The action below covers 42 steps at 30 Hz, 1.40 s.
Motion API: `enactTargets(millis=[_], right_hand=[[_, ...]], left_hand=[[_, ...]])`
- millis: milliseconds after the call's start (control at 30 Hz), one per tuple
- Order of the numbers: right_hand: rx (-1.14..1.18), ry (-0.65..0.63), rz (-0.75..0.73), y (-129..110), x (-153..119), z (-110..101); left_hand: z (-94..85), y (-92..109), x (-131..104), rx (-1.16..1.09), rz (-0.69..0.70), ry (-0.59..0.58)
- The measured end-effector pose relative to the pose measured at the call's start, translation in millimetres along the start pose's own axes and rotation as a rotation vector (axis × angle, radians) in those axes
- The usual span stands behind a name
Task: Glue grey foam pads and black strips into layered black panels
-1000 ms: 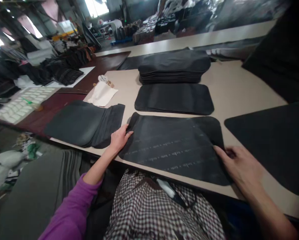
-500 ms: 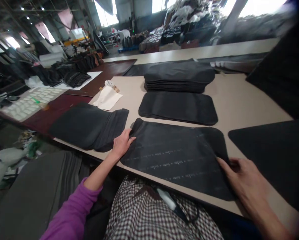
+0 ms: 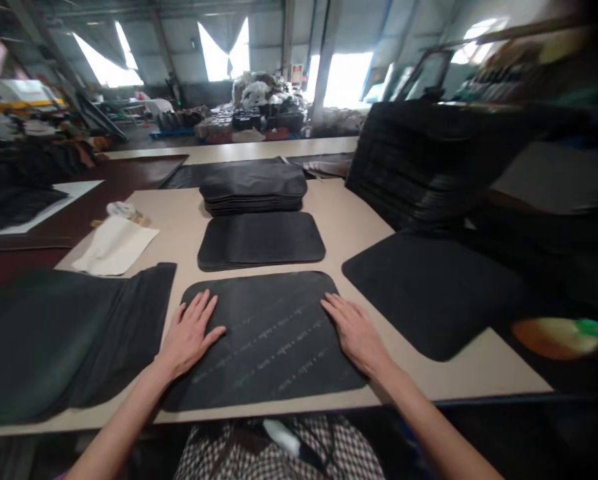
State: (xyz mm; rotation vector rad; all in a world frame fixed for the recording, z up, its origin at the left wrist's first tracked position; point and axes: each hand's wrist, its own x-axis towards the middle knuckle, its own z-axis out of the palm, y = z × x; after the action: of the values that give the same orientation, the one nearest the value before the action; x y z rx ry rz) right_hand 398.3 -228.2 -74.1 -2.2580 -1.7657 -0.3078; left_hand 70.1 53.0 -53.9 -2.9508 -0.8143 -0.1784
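A dark rounded-corner sheet (image 3: 269, 333) with faint slanting rows of print lies flat at the table's front edge. My left hand (image 3: 189, 337) rests on its left side, fingers stretched out and thumb apart. On the sheet's right edge my right hand (image 3: 353, 330) lies flat with fingers extended. Neither hand grips anything. Just behind the sheet is a low stack of dark rounded panels (image 3: 261, 240), and behind that a taller stack (image 3: 253, 187). To my left are fanned dark sheets (image 3: 119, 327); to my right lies another dark sheet (image 3: 429, 287).
The beige tabletop (image 3: 479, 370) ends close to my body. A cream cloth (image 3: 116, 245) lies at the back left. A tall dark pile (image 3: 419, 167) stands at the back right. An orange-brown object with a green part (image 3: 553, 337) is blurred at the right.
Both hands have gone from holding the printed sheet's side edges to lying flat on it. The sheet now lies squarer to the table edge. My view has turned right.
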Motion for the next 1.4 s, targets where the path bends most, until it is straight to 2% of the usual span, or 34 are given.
enactTargets(millis=[100, 167, 267, 333, 467, 600, 700, 833, 967, 1100, 1267, 1400], right_hand=[[0.027, -0.015, 0.072, 8, -4, -2], [0.054, -0.015, 0.147, 10, 1, -9], [0.097, -0.012, 0.209, 12, 25, -23], [0.105, -0.042, 0.149, 13, 48, -26], [0.096, -0.174, 0.039, 15, 78, -12], [0.097, -0.191, 0.043, 14, 79, 3], [0.085, -0.174, 0.054, 15, 78, 3], [0.051, -0.13, 0.123, 12, 64, -8], [0.003, -0.072, 0.18, -8, 20, -23], [-0.006, -0.088, 0.139, -34, -20, -27], [-0.003, -0.101, 0.147, -41, -33, -16], [0.042, -0.079, 0.154, -26, -25, -17]], left_hand=[[9.6, -7, 0, 0.021, 0.006, -0.002], [8.9, -10, 2, 0.017, -0.004, -0.011], [2.7, -16, 15, 0.007, -0.026, 0.005], [1.8, -21, 29, 0.004, -0.025, 0.022], [14.3, -29, 50, -0.009, 0.003, -0.029], [26.3, -31, 53, 0.0, 0.003, -0.033], [24.2, -29, 52, -0.004, -0.009, -0.031], [10.0, -24, 36, -0.033, -0.067, -0.021], [-1.6, -9, -8, -0.034, -0.032, 0.047], [-1.0, 11, -45, -0.022, 0.013, 0.067], [8.6, 23, -57, -0.022, -0.002, 0.049], [4.0, 10, -52, -0.112, -0.017, 0.006]])
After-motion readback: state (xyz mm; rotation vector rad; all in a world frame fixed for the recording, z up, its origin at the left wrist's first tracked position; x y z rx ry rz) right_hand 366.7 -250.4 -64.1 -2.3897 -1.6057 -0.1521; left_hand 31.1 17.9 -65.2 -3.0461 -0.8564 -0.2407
